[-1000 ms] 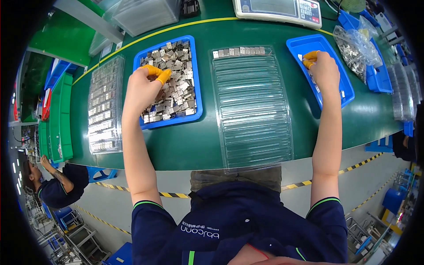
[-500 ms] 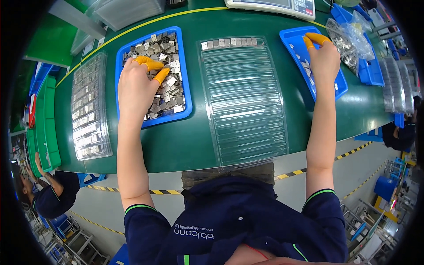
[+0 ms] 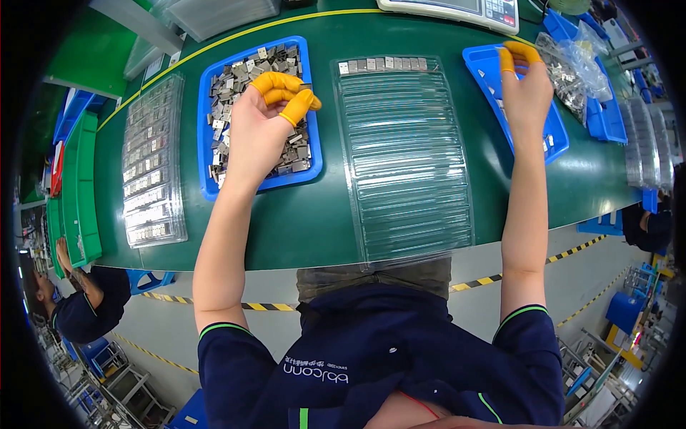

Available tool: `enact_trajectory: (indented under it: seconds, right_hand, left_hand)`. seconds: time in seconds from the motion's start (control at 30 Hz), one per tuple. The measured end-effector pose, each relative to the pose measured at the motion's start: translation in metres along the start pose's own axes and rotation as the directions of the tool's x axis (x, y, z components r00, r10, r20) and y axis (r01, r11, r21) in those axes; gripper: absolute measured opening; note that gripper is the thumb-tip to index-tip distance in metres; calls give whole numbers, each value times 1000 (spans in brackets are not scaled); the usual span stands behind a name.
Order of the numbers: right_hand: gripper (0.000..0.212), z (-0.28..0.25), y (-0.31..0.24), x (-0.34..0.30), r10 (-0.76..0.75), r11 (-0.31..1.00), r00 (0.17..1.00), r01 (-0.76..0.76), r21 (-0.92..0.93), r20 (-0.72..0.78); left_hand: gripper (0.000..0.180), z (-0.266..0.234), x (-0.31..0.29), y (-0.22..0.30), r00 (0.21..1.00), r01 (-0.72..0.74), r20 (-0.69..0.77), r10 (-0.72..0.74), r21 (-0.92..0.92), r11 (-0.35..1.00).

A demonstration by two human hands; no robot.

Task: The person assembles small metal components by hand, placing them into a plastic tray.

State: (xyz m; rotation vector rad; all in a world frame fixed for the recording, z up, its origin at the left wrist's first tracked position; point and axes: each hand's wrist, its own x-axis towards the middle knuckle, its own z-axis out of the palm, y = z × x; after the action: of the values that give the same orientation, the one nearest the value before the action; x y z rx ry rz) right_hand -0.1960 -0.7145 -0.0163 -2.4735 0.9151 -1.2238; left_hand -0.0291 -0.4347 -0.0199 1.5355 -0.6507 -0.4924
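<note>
Item: L hand (image 3: 261, 129), orange finger cots, fingers curled, pinching a small metal part (image 3: 306, 87) over left blue bin (image 3: 204, 143) of loose parts. R hand (image 3: 527, 86): fingers half-closed over right blue bin (image 3: 480, 61); contents can't tell. Clear slotted tray (image 3: 407, 157) between, only top row filled. Risk: slick cots, tiny piece, could slip or seat crooked.

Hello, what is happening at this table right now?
A person sorts small metal parts at a green table. The left hand, with orange finger covers, is over a blue tray full of parts. The right hand is over another blue tray, nearly empty. The clear slotted tray between them has one filled row at its far edge.
</note>
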Motion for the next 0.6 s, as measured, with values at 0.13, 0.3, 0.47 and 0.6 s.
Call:
enact_trajectory:
  seconds: [0.13,0.3,0.47,0.6]
  right_hand:
    - [21,24,-30,-25,-82,885,937,-88,457,339]
    - [21,24,-72,-54,-451,698,587,-237,676,672]
    - [25,28,-85,-67,-627,754,468,164,636,623]
    - [24,21,-82,-60,-562,787,433,16,617,705]
  left_hand:
    - [22,7,-4,4,995,90,43,-87,-75,993]
    - [23,12,-7,2,999,31,38,-35,102,994]
    - [20,18,-10,-1,982,-174,107,158,159,972]
    - [17,20,-11,0,970,-239,102,219,281,930]
